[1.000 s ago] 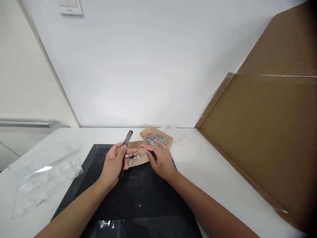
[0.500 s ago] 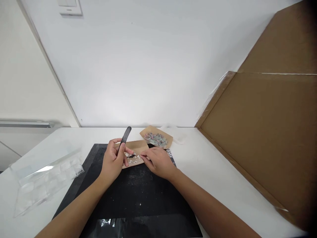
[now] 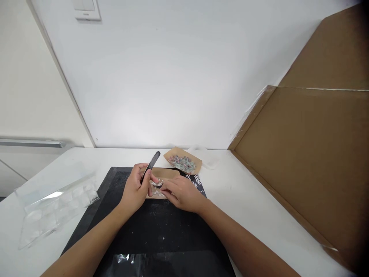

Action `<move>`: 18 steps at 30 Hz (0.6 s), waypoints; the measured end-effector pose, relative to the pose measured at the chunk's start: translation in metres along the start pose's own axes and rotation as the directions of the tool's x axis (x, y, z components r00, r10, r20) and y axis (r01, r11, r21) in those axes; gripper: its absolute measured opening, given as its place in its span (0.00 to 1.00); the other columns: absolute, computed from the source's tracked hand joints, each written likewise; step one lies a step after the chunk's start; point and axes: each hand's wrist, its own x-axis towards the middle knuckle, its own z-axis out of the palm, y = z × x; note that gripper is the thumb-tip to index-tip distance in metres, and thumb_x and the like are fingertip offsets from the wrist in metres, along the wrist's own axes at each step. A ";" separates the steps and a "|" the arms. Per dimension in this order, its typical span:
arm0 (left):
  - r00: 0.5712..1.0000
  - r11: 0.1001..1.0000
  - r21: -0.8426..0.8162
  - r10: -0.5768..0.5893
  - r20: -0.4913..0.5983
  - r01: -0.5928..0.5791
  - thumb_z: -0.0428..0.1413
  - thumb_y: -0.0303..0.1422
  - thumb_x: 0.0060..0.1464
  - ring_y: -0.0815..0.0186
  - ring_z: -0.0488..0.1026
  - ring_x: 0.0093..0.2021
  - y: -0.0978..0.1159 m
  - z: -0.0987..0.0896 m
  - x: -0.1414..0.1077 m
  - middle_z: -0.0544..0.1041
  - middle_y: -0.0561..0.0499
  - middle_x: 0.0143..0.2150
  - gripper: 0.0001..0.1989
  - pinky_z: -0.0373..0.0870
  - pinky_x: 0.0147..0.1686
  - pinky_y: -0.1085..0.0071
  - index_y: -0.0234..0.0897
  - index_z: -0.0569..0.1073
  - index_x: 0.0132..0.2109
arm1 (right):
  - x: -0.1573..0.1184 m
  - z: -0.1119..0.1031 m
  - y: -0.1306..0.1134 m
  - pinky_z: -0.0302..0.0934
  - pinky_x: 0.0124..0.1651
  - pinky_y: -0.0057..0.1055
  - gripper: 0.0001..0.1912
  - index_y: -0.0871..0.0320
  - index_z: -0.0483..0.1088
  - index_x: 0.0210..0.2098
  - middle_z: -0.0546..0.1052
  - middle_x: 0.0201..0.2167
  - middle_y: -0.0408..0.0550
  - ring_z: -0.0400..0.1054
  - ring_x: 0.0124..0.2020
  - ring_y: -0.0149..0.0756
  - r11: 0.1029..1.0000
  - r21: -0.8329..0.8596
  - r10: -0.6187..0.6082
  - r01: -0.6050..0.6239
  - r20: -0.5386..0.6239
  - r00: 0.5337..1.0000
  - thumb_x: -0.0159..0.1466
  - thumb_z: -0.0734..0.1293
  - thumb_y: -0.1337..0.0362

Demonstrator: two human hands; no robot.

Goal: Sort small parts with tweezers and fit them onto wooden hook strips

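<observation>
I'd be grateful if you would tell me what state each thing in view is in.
Black stick: tilted
Left hand: closed on black stick
Near tray: open, holding white bits
Right hand: at near tray, grip unclear
Far tray: open, holding coloured pieces
Clear case: lid apparently raised
Black mat: flat, white-specked
Cardboard: standing

white wall [image 3: 173, 77] is rising behind the white tabletop [image 3: 242, 207], its brightest patch glowing just above the tabletop | switch plate [image 3: 87, 14] is sitting high above the tabletop's far left | cream panel [image 3: 31, 77] and grey metal rail [image 3: 31, 144] are standing left of the tabletop | brown cardboard [image 3: 311, 146] is leaning up along the tabletop's right
</observation>
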 end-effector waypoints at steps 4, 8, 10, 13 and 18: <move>1.000 0.999 0.038 0.009 0.026 -0.010 0.51 0.45 0.67 0.72 0.73 0.18 0.001 0.000 -0.001 0.83 0.49 0.43 0.14 0.67 0.24 0.73 0.40 0.66 0.51 | 0.000 -0.003 0.002 0.63 0.40 0.32 0.07 0.53 0.74 0.45 0.81 0.35 0.44 0.74 0.35 0.34 0.996 0.045 0.080 -0.073 -0.188 0.979 0.73 0.64 0.61; 0.999 0.994 0.111 0.018 0.044 -0.022 0.52 0.44 0.67 0.70 0.76 0.22 0.003 0.000 -0.003 0.82 0.50 0.42 0.14 0.70 0.28 0.72 0.40 0.72 0.49 | 0.001 -0.008 0.002 0.67 0.38 0.30 0.06 0.54 0.73 0.44 0.81 0.31 0.42 0.76 0.32 0.33 0.954 0.228 0.269 -0.197 -0.347 0.899 0.73 0.65 0.60; 0.997 0.989 0.142 0.032 0.066 -0.041 0.53 0.43 0.66 0.68 0.76 0.22 0.004 0.001 -0.004 0.81 0.51 0.35 0.14 0.71 0.30 0.72 0.39 0.75 0.50 | 0.001 -0.009 0.001 0.68 0.37 0.30 0.05 0.54 0.73 0.43 0.80 0.29 0.41 0.76 0.31 0.33 0.933 0.287 0.320 -0.219 -0.379 0.868 0.72 0.65 0.61; 0.992 0.988 0.144 0.045 0.120 -0.062 0.55 0.42 0.66 0.68 0.76 0.22 0.005 0.004 -0.007 0.80 0.51 0.33 0.15 0.70 0.28 0.72 0.40 0.78 0.52 | 0.000 -0.006 -0.001 0.68 0.35 0.31 0.05 0.54 0.72 0.41 0.80 0.29 0.42 0.76 0.30 0.34 0.924 0.295 0.347 -0.242 -0.388 0.854 0.72 0.66 0.60; 0.974 0.990 0.099 0.075 0.215 -0.098 0.54 0.40 0.67 0.69 0.75 0.22 0.005 0.008 -0.010 0.80 0.51 0.35 0.17 0.69 0.25 0.73 0.42 0.78 0.57 | -0.001 0.002 0.002 0.66 0.33 0.30 0.07 0.55 0.71 0.39 0.80 0.30 0.44 0.75 0.30 0.34 0.929 0.197 0.368 -0.312 -0.437 0.821 0.72 0.65 0.60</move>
